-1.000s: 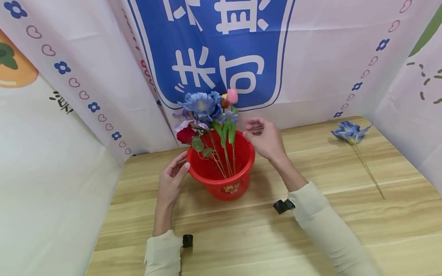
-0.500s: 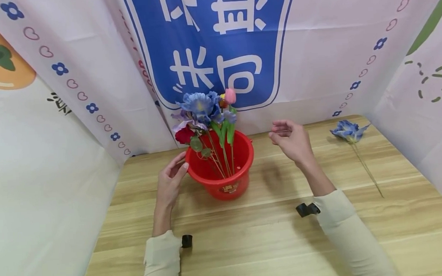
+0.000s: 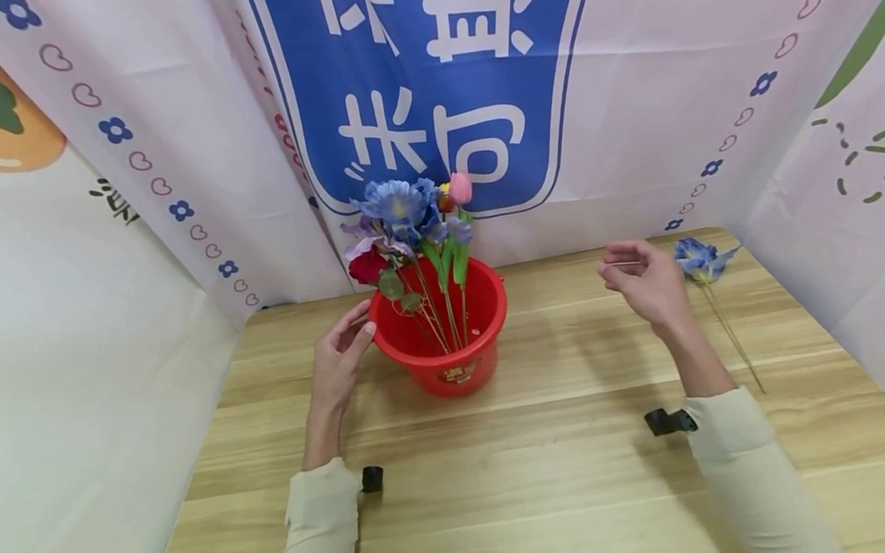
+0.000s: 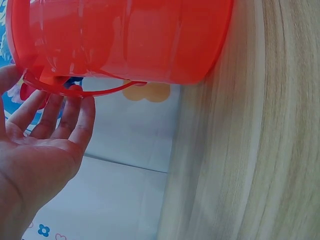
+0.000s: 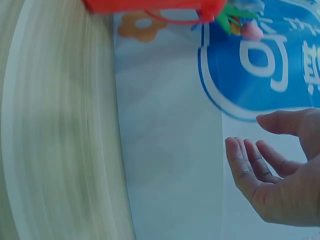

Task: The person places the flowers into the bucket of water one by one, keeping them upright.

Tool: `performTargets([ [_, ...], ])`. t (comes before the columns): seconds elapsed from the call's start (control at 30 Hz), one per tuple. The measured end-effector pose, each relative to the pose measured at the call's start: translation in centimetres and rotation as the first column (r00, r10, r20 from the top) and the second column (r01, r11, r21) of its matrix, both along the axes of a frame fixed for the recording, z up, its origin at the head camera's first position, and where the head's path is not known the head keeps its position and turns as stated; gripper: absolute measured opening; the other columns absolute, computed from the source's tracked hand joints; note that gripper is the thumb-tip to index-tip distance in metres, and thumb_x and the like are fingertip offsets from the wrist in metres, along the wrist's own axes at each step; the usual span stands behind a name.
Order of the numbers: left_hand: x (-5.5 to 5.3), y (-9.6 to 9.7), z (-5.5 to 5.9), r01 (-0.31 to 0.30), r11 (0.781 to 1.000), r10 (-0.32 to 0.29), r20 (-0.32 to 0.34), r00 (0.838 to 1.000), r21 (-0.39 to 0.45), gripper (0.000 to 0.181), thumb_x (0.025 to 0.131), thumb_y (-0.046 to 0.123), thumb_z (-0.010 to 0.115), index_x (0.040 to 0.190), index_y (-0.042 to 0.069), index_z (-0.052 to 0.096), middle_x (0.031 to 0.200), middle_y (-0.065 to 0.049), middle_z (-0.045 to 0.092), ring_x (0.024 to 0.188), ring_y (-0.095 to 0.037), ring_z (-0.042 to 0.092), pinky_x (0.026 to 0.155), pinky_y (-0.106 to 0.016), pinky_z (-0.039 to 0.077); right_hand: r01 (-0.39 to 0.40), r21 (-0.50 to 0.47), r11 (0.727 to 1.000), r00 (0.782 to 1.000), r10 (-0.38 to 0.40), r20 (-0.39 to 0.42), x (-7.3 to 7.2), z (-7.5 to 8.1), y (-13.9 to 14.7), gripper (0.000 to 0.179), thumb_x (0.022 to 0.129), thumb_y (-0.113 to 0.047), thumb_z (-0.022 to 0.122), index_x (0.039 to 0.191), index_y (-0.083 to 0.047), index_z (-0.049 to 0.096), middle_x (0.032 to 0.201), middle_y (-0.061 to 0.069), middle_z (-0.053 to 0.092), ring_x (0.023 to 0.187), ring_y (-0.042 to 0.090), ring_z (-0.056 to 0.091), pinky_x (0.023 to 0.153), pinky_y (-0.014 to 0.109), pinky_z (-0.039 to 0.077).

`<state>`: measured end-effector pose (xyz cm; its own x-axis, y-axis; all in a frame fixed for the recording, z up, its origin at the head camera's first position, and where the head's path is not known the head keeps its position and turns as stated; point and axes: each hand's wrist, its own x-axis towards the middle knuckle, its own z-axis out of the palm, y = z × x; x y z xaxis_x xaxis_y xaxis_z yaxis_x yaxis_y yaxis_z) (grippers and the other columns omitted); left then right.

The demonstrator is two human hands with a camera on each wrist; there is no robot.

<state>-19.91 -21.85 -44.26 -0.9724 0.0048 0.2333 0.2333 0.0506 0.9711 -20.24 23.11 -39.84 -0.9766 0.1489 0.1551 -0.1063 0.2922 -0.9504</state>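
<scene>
A red plastic bucket (image 3: 427, 372) stands upright on the wooden table. Artificial flowers lean inside it, among them a blue bloom (image 3: 396, 205), a red rose (image 3: 368, 266) and a pink tulip (image 3: 460, 189). My left hand (image 3: 334, 371) holds the bucket's left rim between thumb and fingers. In the left wrist view, the fingers reach behind the bucket's thin red handle (image 4: 107, 92). My right hand (image 3: 652, 289) is raised over the table with fingers loosely bent and nothing between them. Just right of it lies a single blue flower (image 3: 701, 260), its long stem pointing toward the front.
Printed cloth with a blue sign (image 3: 477, 74) hangs right behind the table (image 3: 499, 491). Pale cloth walls (image 3: 78, 346) also stand at the left and right sides. Each wrist carries a small black camera (image 3: 668, 421).
My right hand has moved rightward, from beside the bucket to next to the lone blue flower. The left hand stays at the bucket's rim.
</scene>
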Motion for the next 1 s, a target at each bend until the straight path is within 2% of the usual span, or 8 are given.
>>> performTargets([
  [0.07,0.0,-0.1,0.0,-0.001,1.000,0.001,0.001,1.000,-0.005,0.046,0.106,0.009,0.066,0.150,0.000,0.059,0.147,-0.026,0.063,0.113,-0.004,0.071,0.098,-0.017,0.059,0.011,0.014,1.000,1.000,-0.011,-0.005,0.2,-0.2,1.0,0.043,0.102,-0.011,0.071,0.140,0.008,0.060,0.112,-0.003,0.067,0.092,-0.008,0.068,0.082,0.015,0.063],
  [0.33,-0.2,-0.3,-0.1,-0.004,0.999,0.004,0.006,1.000,-0.036,0.046,0.106,0.014,0.067,0.151,0.003,0.060,0.149,-0.023,0.062,0.114,-0.004,0.070,0.097,-0.016,0.059,0.030,0.045,0.999,0.998,-0.032,0.051,0.8,-1.5,4.6,0.037,0.104,-0.016,0.069,0.137,-0.002,0.059,0.107,-0.015,0.063,0.093,-0.010,0.067,0.083,0.013,0.061],
  [0.47,-0.2,-0.3,-0.1,-0.001,0.999,0.001,0.008,1.000,-0.044,0.047,0.107,0.014,0.066,0.151,0.002,0.059,0.150,-0.023,0.062,0.115,-0.004,0.070,0.097,-0.016,0.059,0.042,0.053,0.998,0.997,-0.046,0.069,1.1,-2.2,5.9,0.030,0.104,-0.016,0.070,0.132,-0.009,0.061,0.105,-0.019,0.064,0.092,-0.011,0.067,0.082,0.012,0.061],
  [0.7,-0.2,-0.4,0.0,-0.004,1.000,0.004,0.003,1.000,-0.010,0.046,0.106,0.011,0.066,0.151,0.001,0.059,0.148,-0.026,0.062,0.115,-0.006,0.070,0.099,-0.017,0.059,0.062,0.044,0.997,0.992,-0.067,0.108,1.3,-2.9,8.4,0.021,0.104,-0.017,0.071,0.119,-0.027,0.061,0.103,-0.023,0.065,0.091,-0.012,0.067,0.080,0.012,0.061],
  [1.0,-0.1,-0.3,0.0,0.013,1.000,-0.013,-0.004,1.000,-0.007,0.047,0.106,0.009,0.066,0.151,0.000,0.059,0.148,-0.025,0.062,0.113,-0.006,0.071,0.098,-0.018,0.060,0.064,0.032,0.997,0.980,-0.069,0.186,1.7,-3.5,12.6,0.021,0.105,-0.021,0.069,0.117,-0.033,0.058,0.099,-0.031,0.064,0.086,-0.013,0.067,0.075,0.009,0.059],
])
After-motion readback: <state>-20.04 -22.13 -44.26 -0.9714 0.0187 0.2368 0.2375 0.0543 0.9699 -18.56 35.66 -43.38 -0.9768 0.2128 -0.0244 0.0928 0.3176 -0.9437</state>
